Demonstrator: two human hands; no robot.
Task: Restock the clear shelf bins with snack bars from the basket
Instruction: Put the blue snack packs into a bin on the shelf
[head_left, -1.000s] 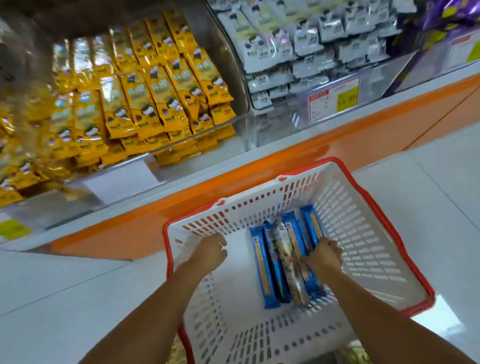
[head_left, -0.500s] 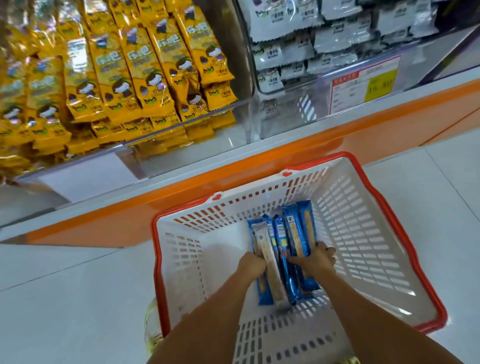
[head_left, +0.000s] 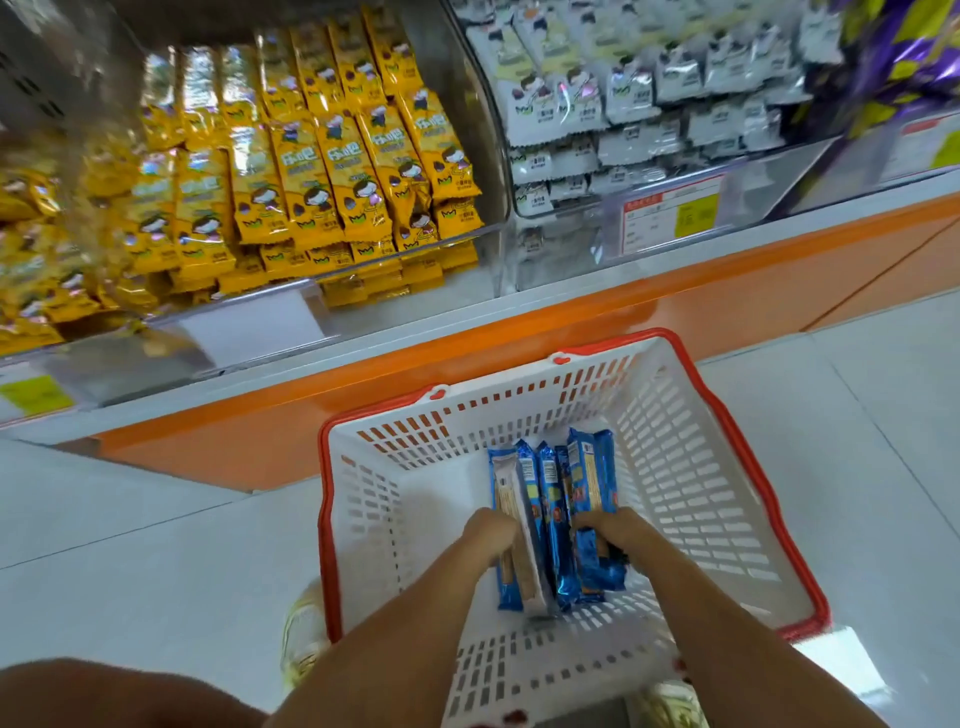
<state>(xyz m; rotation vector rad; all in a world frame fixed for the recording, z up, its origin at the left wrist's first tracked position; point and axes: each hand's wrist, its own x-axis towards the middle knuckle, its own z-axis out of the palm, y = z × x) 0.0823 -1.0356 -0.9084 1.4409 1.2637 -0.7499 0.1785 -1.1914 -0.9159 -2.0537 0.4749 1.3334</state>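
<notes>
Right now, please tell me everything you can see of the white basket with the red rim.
The basket looks like white plastic, with slotted walls and bottom and a red rim carrying two small red clips on its far edge. It seems to stand upright on the pale floor, in front of the orange shelf base. Several blue snack bars lie side by side on its bottom. The left hand and the right hand reach inside and grip these bars.

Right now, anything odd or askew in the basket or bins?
In the basket, one pale bar, held by the left hand, sits among the blue bars: flipped or different wrapper, can't tell. One yellow packet at the front lies tilted against its neighbours.
</notes>
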